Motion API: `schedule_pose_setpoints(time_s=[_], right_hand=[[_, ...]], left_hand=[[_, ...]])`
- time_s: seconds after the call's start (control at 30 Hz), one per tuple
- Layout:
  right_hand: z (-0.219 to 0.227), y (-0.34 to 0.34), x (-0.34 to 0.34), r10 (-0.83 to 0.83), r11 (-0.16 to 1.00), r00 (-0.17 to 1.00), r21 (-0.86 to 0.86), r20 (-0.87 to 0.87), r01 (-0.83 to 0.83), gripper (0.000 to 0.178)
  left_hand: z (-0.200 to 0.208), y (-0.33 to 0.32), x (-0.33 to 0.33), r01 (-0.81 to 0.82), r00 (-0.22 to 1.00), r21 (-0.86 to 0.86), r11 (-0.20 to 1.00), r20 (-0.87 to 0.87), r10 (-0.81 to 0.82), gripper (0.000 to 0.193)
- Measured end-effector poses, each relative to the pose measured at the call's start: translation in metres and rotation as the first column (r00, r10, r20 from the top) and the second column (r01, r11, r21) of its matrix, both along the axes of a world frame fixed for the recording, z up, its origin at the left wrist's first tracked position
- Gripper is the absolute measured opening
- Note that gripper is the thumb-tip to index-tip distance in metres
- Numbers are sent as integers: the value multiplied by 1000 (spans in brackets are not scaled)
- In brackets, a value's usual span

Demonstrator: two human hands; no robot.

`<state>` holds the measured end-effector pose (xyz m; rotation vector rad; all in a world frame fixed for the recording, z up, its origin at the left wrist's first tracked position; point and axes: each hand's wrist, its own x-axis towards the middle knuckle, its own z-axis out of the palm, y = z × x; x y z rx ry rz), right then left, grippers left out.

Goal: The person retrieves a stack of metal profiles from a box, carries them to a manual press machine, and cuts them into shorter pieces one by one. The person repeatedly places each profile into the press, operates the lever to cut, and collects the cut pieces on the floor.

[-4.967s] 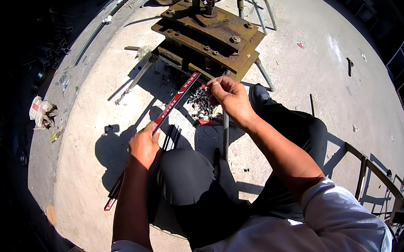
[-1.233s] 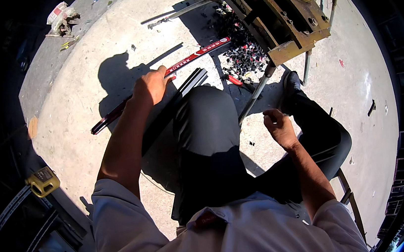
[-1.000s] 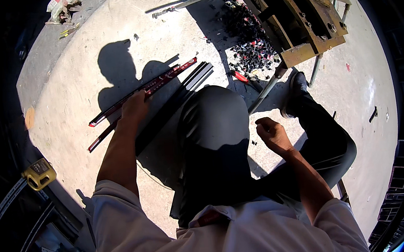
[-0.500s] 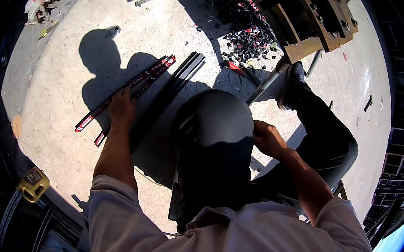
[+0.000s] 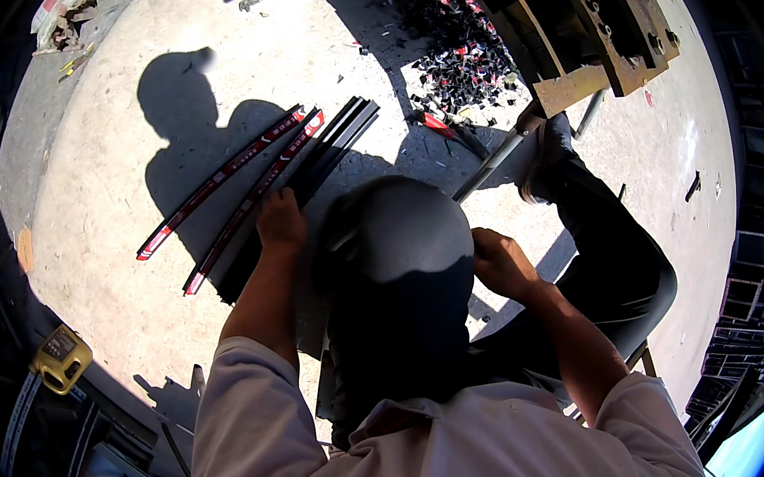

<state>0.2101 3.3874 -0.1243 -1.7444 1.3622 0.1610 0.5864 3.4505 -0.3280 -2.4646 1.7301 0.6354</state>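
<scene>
My left hand (image 5: 279, 222) has its fingers curled over the long black strips (image 5: 335, 156), which lie slantwise on the concrete floor. Just left of them rest two dark strips with red printed faces, an outer red-faced strip (image 5: 217, 179) and an inner red-faced strip (image 5: 250, 200), with a gap between. Close against the right side of my raised, black-clad knee (image 5: 400, 227) is my right hand (image 5: 500, 261), its fingers bent closed. Whatever it grips is hidden by the knee and shade.
Small black and red offcuts (image 5: 461, 65) are heaped ahead, near a rusty steel frame (image 5: 572, 90). Red-handled pliers or cutters (image 5: 438, 126) lie by a metal bar (image 5: 492, 167). A yellow jug (image 5: 63, 360) stands at left. My foot (image 5: 544, 159) rests beside the frame.
My left hand has left the outer red-faced strip and moved right to the black strips. The two red-faced strips now lie farther apart. My right hand stays by the knee.
</scene>
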Motion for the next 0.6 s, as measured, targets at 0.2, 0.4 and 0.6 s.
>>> schedule_pose_setpoints(time_s=[0.2, 0.4, 0.6], right_hand=[[-12, 2, -8, 54, 996, 998, -72, 30, -51, 30], [5, -4, 4, 36, 998, 998, -49, 57, -34, 31], [12, -16, 5, -13, 992, 995, -121, 94, 25, 31]], left_hand=[[-14, 8, 2, -16, 998, 89, 996, -59, 22, 36], [-12, 31, 5, 67, 981, -121, 990, -174, -88, 20], [63, 1, -2, -79, 721, -263, 962, -681, -127, 18]])
